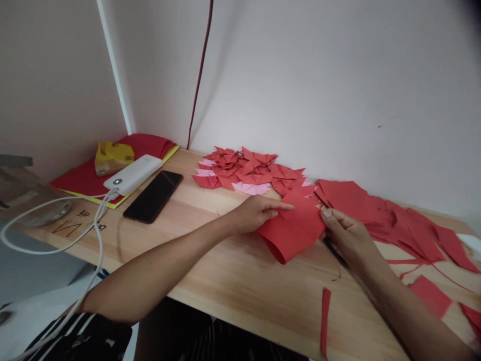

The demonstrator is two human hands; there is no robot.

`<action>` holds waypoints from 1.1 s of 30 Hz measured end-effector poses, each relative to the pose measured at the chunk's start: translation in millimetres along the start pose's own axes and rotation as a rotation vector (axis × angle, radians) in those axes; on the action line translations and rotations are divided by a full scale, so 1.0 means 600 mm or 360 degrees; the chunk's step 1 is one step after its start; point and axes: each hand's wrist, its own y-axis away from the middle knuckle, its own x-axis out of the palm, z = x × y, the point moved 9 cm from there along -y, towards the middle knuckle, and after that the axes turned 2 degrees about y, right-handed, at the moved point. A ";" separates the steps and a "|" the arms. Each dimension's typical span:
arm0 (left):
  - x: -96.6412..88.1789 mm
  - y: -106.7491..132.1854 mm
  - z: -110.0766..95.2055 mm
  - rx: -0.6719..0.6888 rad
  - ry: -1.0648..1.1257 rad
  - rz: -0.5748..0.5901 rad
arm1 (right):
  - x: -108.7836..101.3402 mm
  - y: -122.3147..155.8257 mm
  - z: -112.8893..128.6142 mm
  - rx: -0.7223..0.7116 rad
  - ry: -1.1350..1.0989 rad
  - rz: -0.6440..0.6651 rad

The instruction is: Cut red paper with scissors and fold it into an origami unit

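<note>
A sheet of red paper [295, 228] is held above the wooden table between both hands, its lower edge curling over. My left hand [259, 213] grips the sheet at its left side, index finger stretched across the face and thumb near it. At the right edge, my right hand [343, 233] pinches the same sheet between thumb and fingers. Just behind the sheet lies a heap of cut and folded red and pink paper shapes [250, 170]. A dark slim object [334, 252] shows partly under my right hand; its kind is hidden.
Red paper pieces [394, 220] spread along the wall at right. Red strips [325, 321] and a small red square [430, 296] lie nearer. At left are a phone [153, 196], a white power bank [134, 174] with cables, a yellow packet [113, 158] and coloured sheets [150, 143].
</note>
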 end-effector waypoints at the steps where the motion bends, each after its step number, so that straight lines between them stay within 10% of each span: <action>1: 0.000 0.000 0.000 0.0001 0.0001 0.0000 | 0.003 0.000 -0.003 0.0039 -0.0069 0.0024; 22: -0.006 0.002 -0.003 0.0017 -0.0069 -0.0035 | 0.000 -0.002 -0.002 0.0043 -0.0099 -0.0032; 29: -0.014 0.000 0.001 -0.0019 -0.0318 -0.0077 | -0.010 0.016 0.054 -0.0403 0.0551 -0.0279; 33: -0.006 0.001 0.001 0.0036 -0.0340 -0.0045 | 0.035 0.037 0.093 -0.0852 0.0773 -0.0081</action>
